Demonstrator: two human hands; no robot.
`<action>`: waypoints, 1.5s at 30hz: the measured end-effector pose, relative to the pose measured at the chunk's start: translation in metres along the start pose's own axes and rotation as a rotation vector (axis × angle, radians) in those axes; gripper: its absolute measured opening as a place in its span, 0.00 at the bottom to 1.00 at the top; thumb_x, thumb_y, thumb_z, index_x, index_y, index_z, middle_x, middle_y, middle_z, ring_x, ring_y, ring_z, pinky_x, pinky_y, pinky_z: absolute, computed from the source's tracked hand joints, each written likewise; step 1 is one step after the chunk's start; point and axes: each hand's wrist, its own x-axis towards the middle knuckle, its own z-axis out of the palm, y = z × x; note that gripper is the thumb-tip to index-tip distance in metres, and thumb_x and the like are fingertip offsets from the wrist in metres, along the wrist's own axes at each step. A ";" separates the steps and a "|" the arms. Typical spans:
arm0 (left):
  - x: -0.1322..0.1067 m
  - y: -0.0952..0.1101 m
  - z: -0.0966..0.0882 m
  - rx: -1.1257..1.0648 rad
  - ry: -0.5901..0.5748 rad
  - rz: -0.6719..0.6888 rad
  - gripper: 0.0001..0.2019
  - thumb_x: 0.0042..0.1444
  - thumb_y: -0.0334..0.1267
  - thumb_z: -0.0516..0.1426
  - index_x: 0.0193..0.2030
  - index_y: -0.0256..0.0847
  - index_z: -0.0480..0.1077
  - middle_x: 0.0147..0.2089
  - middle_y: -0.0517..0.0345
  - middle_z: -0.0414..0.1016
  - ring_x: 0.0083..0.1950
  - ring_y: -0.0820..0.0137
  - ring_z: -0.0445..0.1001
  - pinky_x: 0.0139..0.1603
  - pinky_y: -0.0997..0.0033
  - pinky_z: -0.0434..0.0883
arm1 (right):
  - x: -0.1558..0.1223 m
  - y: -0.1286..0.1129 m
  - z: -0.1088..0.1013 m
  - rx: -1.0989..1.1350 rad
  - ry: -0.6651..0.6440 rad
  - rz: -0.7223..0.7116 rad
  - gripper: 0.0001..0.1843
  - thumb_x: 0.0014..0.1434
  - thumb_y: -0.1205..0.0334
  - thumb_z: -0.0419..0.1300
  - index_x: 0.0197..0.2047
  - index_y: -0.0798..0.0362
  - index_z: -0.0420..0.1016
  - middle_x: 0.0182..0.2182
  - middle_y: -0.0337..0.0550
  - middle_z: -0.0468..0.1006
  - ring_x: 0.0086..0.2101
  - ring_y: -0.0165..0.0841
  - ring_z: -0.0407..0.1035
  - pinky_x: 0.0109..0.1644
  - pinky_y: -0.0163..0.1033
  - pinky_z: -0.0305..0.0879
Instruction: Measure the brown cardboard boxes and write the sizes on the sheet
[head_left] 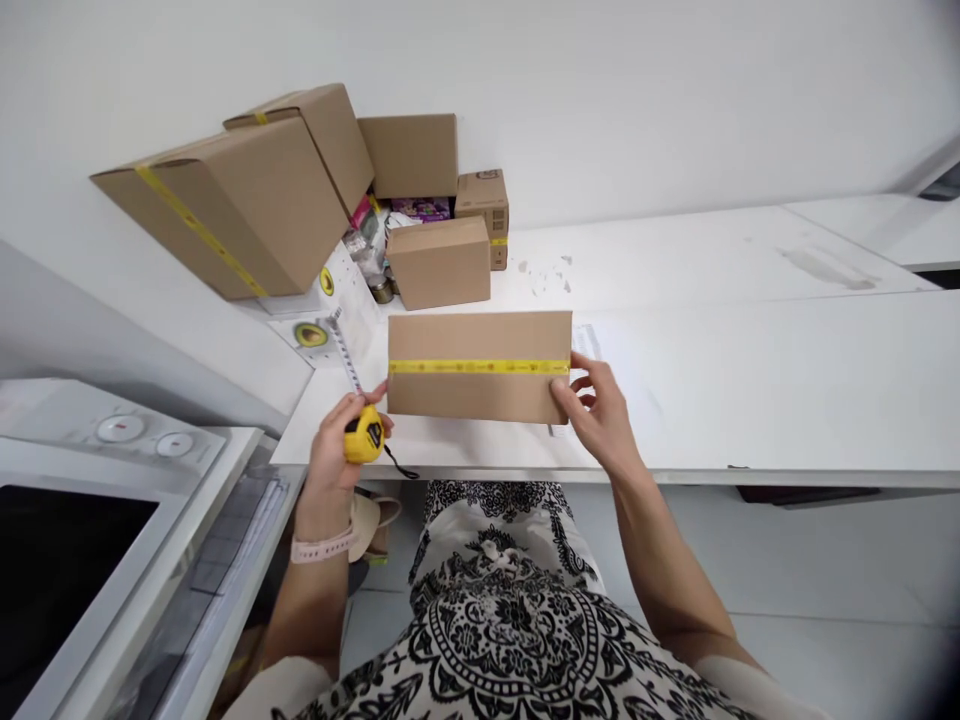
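A brown cardboard box (480,395) with a yellow printed tape strip along its length is at the front of the white table. My right hand (596,410) grips its right end, thumb on the face and fingers around the edge. In my left hand (341,435) is a yellow tape measure (364,436), its blade (346,358) drawn out a short way toward the back left. A black wrist strap (400,466) hangs from the tape measure. My left fingertips reach the box's left end. Under the box a printed paper (587,343) partly shows.
Large taped cartons (225,210) stand stacked on a white avocado-print box (337,300) at the left. Behind are a smaller carton (442,265), another brown box (484,190) and wrapped goods. A microwave (82,540) sits at the lower left. The table's front edge (750,476) runs before me.
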 end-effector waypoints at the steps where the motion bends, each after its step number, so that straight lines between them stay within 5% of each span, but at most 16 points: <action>1: 0.000 0.010 0.001 -0.014 -0.011 0.017 0.11 0.49 0.42 0.65 0.33 0.35 0.74 0.54 0.45 0.80 0.25 0.73 0.76 0.25 0.72 0.72 | 0.003 -0.007 -0.003 -0.018 0.005 -0.018 0.31 0.61 0.44 0.61 0.65 0.43 0.67 0.58 0.53 0.70 0.41 0.40 0.71 0.38 0.47 0.72; 5: -0.003 0.034 0.008 -0.070 0.012 -0.004 0.07 0.51 0.38 0.63 0.33 0.36 0.74 0.55 0.48 0.79 0.26 0.71 0.77 0.26 0.69 0.75 | 0.016 -0.013 -0.003 -0.042 -0.010 -0.003 0.29 0.62 0.46 0.60 0.64 0.42 0.68 0.59 0.52 0.69 0.35 0.37 0.69 0.41 0.49 0.71; 8: -0.020 0.038 0.015 -0.113 0.009 -0.023 0.06 0.55 0.37 0.61 0.33 0.36 0.74 0.46 0.50 0.82 0.27 0.70 0.78 0.27 0.69 0.76 | 0.026 -0.009 -0.002 -0.073 -0.004 -0.003 0.25 0.62 0.45 0.60 0.59 0.44 0.72 0.56 0.51 0.72 0.36 0.38 0.70 0.41 0.49 0.70; 12: -0.051 0.027 0.040 -0.171 -0.320 -0.446 0.05 0.57 0.36 0.61 0.33 0.36 0.73 0.32 0.52 0.78 0.27 0.68 0.77 0.29 0.67 0.78 | 0.042 -0.028 -0.006 -0.066 0.020 -0.152 0.20 0.65 0.46 0.57 0.54 0.45 0.77 0.54 0.49 0.76 0.44 0.42 0.71 0.45 0.49 0.70; 15: -0.057 0.011 0.072 -0.229 -0.486 -0.696 0.04 0.58 0.35 0.60 0.36 0.36 0.73 0.30 0.52 0.77 0.27 0.66 0.78 0.29 0.64 0.79 | 0.060 -0.052 -0.001 -0.010 -0.146 -0.297 0.19 0.68 0.48 0.53 0.55 0.43 0.78 0.54 0.47 0.78 0.53 0.43 0.69 0.56 0.51 0.65; 19: -0.042 -0.003 0.110 -0.246 -0.457 -0.694 0.10 0.61 0.34 0.57 0.48 0.36 0.73 0.30 0.53 0.78 0.25 0.64 0.79 0.28 0.63 0.78 | 0.091 -0.066 0.020 0.052 -0.388 -0.317 0.20 0.67 0.46 0.55 0.53 0.44 0.81 0.53 0.46 0.79 0.55 0.43 0.68 0.60 0.52 0.62; 22: -0.031 -0.003 0.123 -0.256 -0.414 -0.644 0.14 0.62 0.35 0.57 0.53 0.35 0.72 0.30 0.54 0.79 0.26 0.64 0.80 0.28 0.65 0.77 | 0.111 -0.059 0.033 0.065 -0.563 -0.199 0.21 0.63 0.42 0.59 0.45 0.48 0.84 0.42 0.46 0.82 0.46 0.42 0.72 0.50 0.48 0.67; 25: -0.027 -0.003 0.125 -0.259 -0.395 -0.583 0.19 0.61 0.37 0.59 0.58 0.35 0.71 0.31 0.54 0.80 0.25 0.65 0.80 0.26 0.68 0.76 | 0.125 -0.050 0.037 0.170 -0.752 -0.030 0.23 0.60 0.39 0.62 0.40 0.51 0.84 0.29 0.43 0.79 0.34 0.36 0.72 0.38 0.42 0.67; 29: -0.026 -0.008 0.126 -0.263 -0.375 -0.541 0.23 0.60 0.37 0.59 0.62 0.35 0.69 0.31 0.54 0.80 0.24 0.66 0.79 0.25 0.68 0.75 | 0.130 -0.051 0.038 0.406 -0.790 0.070 0.24 0.56 0.39 0.66 0.42 0.52 0.84 0.33 0.44 0.81 0.36 0.33 0.73 0.41 0.40 0.69; 34: -0.025 -0.010 0.130 -0.260 -0.329 -0.492 0.23 0.61 0.37 0.57 0.62 0.35 0.69 0.31 0.55 0.80 0.24 0.67 0.79 0.26 0.69 0.74 | 0.126 -0.062 0.043 0.423 -0.884 0.082 0.20 0.53 0.48 0.71 0.46 0.49 0.84 0.34 0.41 0.81 0.35 0.31 0.71 0.43 0.41 0.68; 39: -0.032 -0.010 0.126 -0.272 -0.389 -0.489 0.19 0.60 0.38 0.57 0.56 0.31 0.71 0.29 0.55 0.77 0.23 0.68 0.77 0.27 0.68 0.73 | 0.152 -0.058 0.048 0.390 -0.841 -0.016 0.15 0.50 0.48 0.73 0.36 0.50 0.84 0.37 0.43 0.82 0.38 0.34 0.72 0.48 0.43 0.67; 45: -0.064 -0.024 0.103 -0.300 -0.514 -0.553 0.22 0.57 0.42 0.61 0.56 0.38 0.67 0.26 0.61 0.73 0.21 0.70 0.73 0.22 0.71 0.71 | 0.201 -0.024 0.054 0.380 -0.783 -0.003 0.19 0.45 0.46 0.75 0.34 0.51 0.84 0.35 0.43 0.82 0.39 0.33 0.72 0.52 0.43 0.66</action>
